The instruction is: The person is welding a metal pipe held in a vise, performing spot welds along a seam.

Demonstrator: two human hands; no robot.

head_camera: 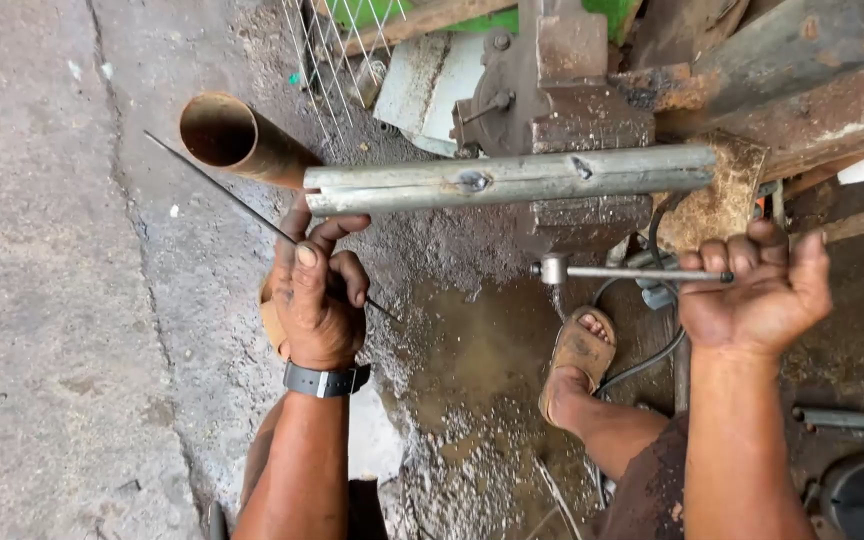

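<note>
Steel pipe (512,180) touched by left hand (317,295) pinching thin rod (222,190); right hand (762,290) fingers clenched around vise handle (642,272).

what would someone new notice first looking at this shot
Most striking is the grey steel pipe clamped level in a rusty bench vise at the centre top. The right hand grips the vise handle bar just below it, while the left hand touches the pipe's left end and holds a thin metal rod. A rusty tube lies behind at upper left.
</note>
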